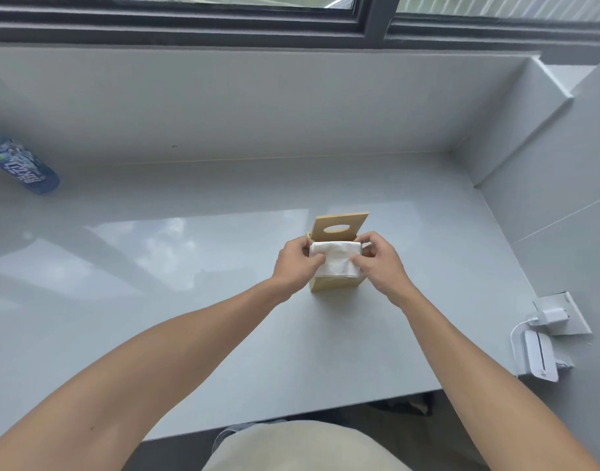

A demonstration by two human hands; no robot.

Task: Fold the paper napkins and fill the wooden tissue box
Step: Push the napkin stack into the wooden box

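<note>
A small wooden tissue box (336,284) stands on the grey counter, its lid (339,227) with an oval slot tipped up at the back. A folded white paper napkin (336,258) sits at the box's open top and hangs over its front wall. My left hand (295,263) pinches the napkin's left edge, thumb on top. My right hand (380,260) grips its right edge the same way. The inside of the box is hidden by the napkin and my fingers.
A blue printed bottle (23,164) lies at the far left of the counter (190,317). A wall socket with a white charger (552,316) and a white device (540,356) sit at the right wall. A window sill runs along the back.
</note>
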